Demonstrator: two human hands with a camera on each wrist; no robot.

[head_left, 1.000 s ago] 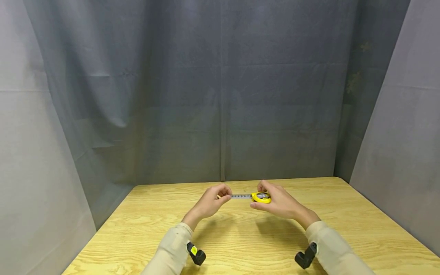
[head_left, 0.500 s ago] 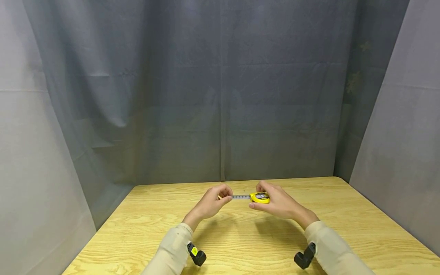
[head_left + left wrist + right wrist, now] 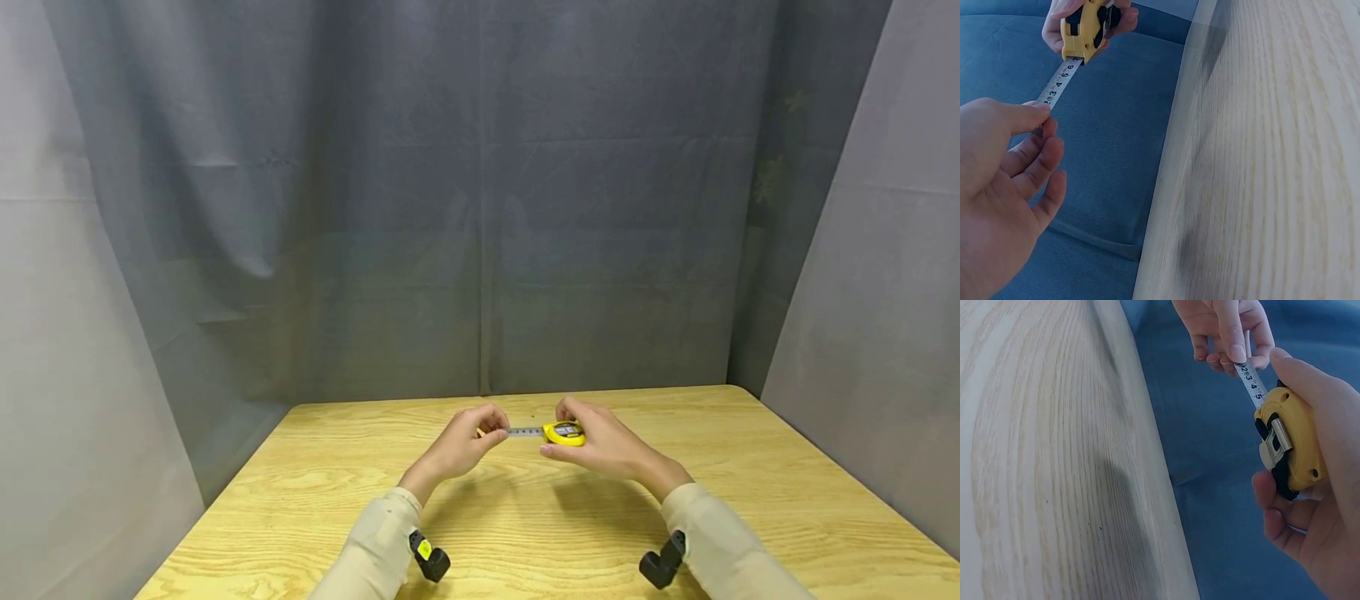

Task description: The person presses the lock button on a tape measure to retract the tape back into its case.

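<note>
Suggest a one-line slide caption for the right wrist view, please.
Right hand grips a yellow tape measure while the left hand pinches the tip of its blade beside the wooden table.

Printed scale numerals on the tape blade [image 3: 1250, 384] drawn from the yellow tape measure [image 3: 1290, 445]: "3", "4" and "5" read in the right wrist view; "3", "4", "5", "6" read along the blade [image 3: 1060, 82] in the left wrist view. The case label in the head view is too small to read.

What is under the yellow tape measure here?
Below the tape measure, held clear by the right hand, lies bare wooden table. The left hand pinches the blade; its end hook is covered.
</note>
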